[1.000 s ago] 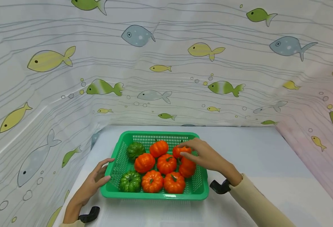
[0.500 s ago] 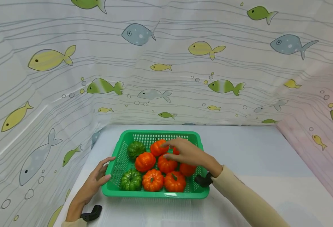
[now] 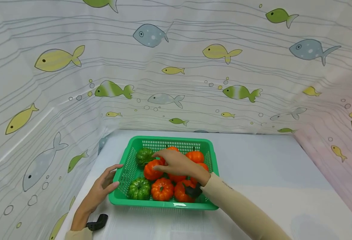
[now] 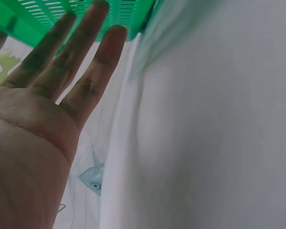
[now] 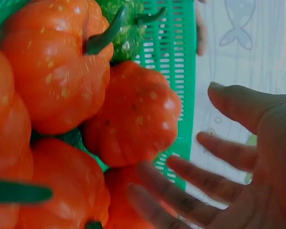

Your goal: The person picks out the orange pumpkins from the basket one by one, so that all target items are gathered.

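A green plastic basket (image 3: 179, 204) with slotted walls holds several small orange pumpkins (image 3: 162, 189) and two green ones, one at the front left (image 3: 139, 188) and one at the back left (image 3: 144, 157). At the basket's left wall, my left hand (image 3: 97, 189) has its fingertips at the rim; the left wrist view shows those fingers (image 4: 93, 81) extended against or close to the slotted side. My right hand (image 3: 177, 163) hovers palm down over the pumpkins, fingers relaxed and spread, near an orange pumpkin (image 3: 152, 170). Nothing is in its grip. Its arm and hand hide parts of several pumpkins.
The basket stands on a white table (image 3: 254, 173), whose surface extends to the right of it. A fish-patterned sheet (image 3: 194, 83) rises behind and along both sides. Each wrist wears a black camera mount, such as the left one (image 3: 97, 222).
My right hand has swept left across the basket, from the back-right pumpkins to near the middle-left ones. My left hand stays at the left rim, and the pumpkins keep their places.
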Available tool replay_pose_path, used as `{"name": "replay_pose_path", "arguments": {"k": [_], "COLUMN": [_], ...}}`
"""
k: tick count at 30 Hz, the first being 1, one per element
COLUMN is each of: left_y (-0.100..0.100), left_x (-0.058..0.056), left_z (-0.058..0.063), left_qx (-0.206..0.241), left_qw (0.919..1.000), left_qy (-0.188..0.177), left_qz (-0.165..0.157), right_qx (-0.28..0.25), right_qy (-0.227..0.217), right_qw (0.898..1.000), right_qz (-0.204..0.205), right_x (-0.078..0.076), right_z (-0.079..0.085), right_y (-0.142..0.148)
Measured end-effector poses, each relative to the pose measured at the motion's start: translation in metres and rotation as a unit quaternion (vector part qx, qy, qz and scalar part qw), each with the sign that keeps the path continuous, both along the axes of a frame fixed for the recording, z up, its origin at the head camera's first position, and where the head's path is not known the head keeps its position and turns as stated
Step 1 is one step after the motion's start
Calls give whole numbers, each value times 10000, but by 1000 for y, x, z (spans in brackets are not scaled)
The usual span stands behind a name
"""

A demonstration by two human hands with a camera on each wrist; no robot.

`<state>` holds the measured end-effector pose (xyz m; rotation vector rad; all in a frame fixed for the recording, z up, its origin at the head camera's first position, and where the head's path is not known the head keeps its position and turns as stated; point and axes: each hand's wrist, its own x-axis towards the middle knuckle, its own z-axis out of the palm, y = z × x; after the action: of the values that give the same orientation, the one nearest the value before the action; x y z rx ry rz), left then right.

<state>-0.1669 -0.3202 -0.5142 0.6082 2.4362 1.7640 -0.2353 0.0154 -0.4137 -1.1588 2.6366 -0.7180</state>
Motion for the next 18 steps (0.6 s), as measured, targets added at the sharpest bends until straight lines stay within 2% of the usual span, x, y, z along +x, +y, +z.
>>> {"name": "replay_pose_path", "arguments": {"k": [6, 11, 18], "left_y": [-2, -5, -9], "left_x": [-1, -2, -6], "left_z": [2, 8, 16], "left_qx": [-13, -89, -530], "left_qw": [9997, 9988, 9981], "left_qy": [-128, -123, -8], "left_qz": [-215, -461, -312], "right_qx": [512, 400, 204], "right_qy": [-233, -441, -529], "right_qw": [9982, 9974, 9977], "right_qz": [-226, -417, -367], "right_x": [4, 6, 5], "right_z": [-9, -13, -16], "right_y": [-9, -10, -12]}}
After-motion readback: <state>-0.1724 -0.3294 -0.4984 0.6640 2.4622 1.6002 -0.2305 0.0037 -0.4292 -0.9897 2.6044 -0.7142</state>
